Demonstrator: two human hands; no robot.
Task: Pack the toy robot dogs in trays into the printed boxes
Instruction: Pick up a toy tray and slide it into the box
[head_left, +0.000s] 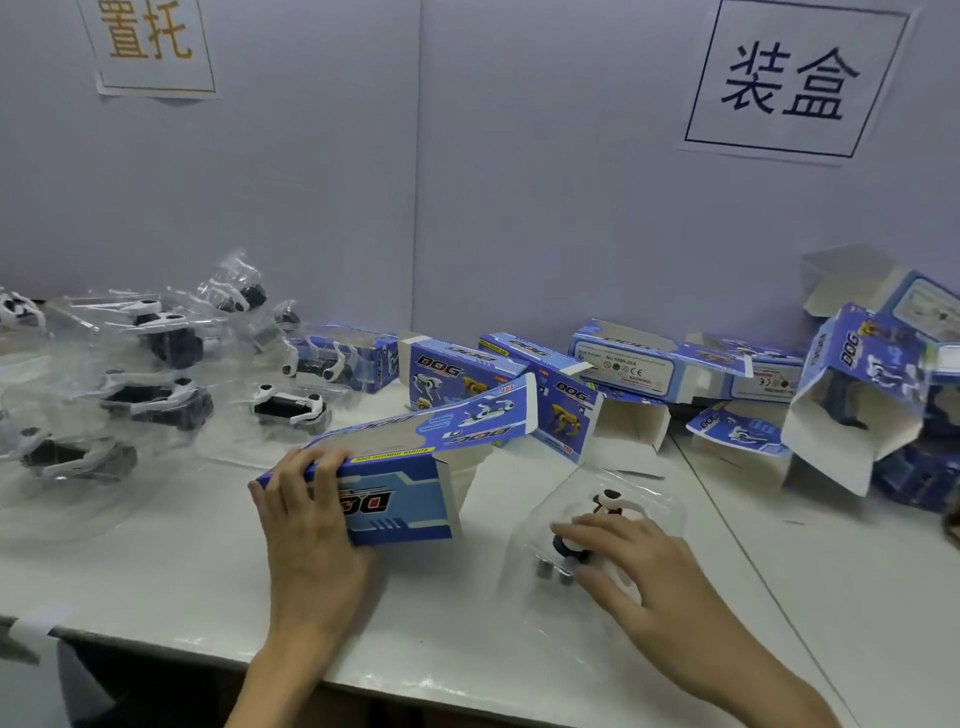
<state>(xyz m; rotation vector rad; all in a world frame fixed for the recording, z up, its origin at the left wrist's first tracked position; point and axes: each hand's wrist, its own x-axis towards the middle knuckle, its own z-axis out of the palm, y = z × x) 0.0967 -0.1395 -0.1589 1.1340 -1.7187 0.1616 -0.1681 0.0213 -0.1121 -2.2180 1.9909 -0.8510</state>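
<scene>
My left hand (306, 525) grips the near end of a blue printed box (410, 483) that lies on its side on the white table, its open flap pointing right. To its right lies a clear plastic tray (649, 499) with a white and black toy robot dog (610, 501) inside. My right hand (628, 561) rests on top of that tray, fingers curled over the dog and covering most of it. Several more dogs in clear trays (156, 384) lie at the left.
Several printed boxes (457, 374), some open, stand along the purple partition wall at the back. A heap of open boxes (852, 395) fills the right side. The table's front edge (156, 644) runs close below my arms. Paper signs hang on the wall.
</scene>
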